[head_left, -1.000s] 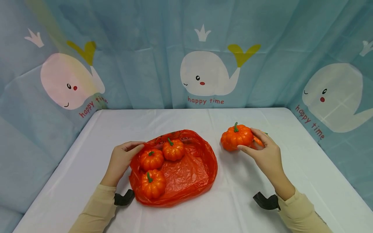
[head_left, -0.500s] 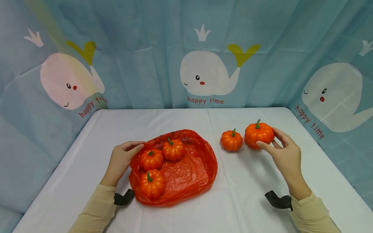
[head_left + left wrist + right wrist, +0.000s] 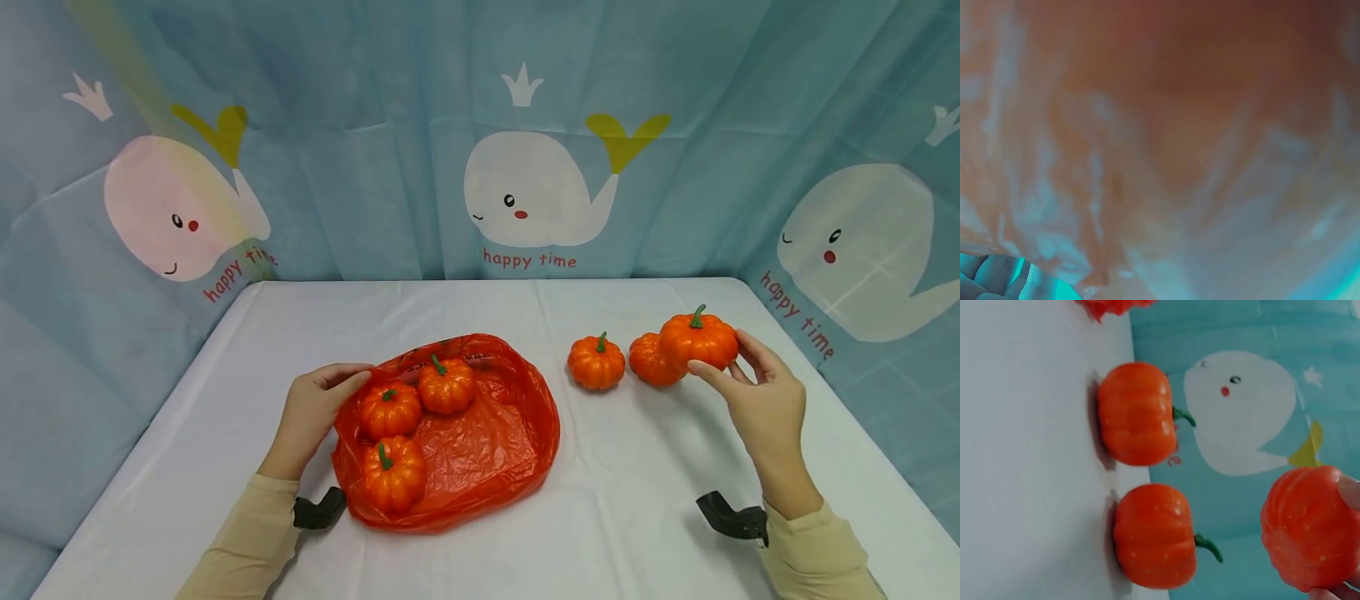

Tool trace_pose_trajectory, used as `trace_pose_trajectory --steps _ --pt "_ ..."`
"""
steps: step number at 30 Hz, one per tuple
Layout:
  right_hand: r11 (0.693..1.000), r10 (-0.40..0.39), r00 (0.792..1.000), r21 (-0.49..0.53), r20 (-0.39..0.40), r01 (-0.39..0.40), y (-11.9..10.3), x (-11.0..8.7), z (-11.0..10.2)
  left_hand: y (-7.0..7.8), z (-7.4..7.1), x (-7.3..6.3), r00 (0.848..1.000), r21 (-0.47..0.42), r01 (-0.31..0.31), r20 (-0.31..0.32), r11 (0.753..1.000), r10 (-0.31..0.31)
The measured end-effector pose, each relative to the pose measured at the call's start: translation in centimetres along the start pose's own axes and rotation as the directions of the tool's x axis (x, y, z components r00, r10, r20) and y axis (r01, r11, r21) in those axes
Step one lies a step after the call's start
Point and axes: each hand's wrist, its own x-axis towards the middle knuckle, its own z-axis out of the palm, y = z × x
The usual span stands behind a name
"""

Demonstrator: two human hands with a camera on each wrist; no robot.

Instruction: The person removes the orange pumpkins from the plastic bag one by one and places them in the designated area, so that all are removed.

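My right hand grips a small orange pumpkin with a green stem, held above the table at the right. In the right wrist view that pumpkin hangs off the tabletop between thumb and fingers. Two more pumpkins stand on the table to its left, one apart and one partly hidden behind the held pumpkin. At the left, my left hand pinches the rim of a red plastic bag. Three pumpkins sit inside the bag's left part. The bag's blurred film fills most of the left wrist view.
A white cloth covers the table. Behind it hangs a blue curtain with printed whales. A black camera mount sits at the left wrist, and another mount at the right.
My right hand has carried the held pumpkin to the right, away from the leftmost loose pumpkin, uncovering the pumpkin behind. The left hand and the bag stay in place.
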Motion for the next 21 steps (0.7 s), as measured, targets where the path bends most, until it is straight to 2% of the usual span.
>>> trace_pose_trajectory --steps 3,7,14,21 --pt "0.993 0.054 0.998 0.106 -0.033 -0.050 0.2 0.5 -0.6 0.0 0.0 0.0 1.000 0.000 0.001 -0.001 1.000 -0.001" --pt "0.968 0.139 0.989 0.219 -0.051 -0.124 0.5 1.1 -1.2 0.0 0.1 0.0 1.000 -0.001 -0.001 -0.003 1.000 0.001" --pt "0.962 0.176 0.981 0.223 -0.078 -0.155 1.4 2.0 -1.4 0.0 0.0 0.0 1.000 0.000 -0.001 -0.004 1.000 0.001" --pt "0.934 0.230 0.969 0.299 -0.091 -0.194 2.5 3.1 -1.3 0.0 0.0 -0.1 1.000 0.008 -0.012 -0.008 1.000 0.012"
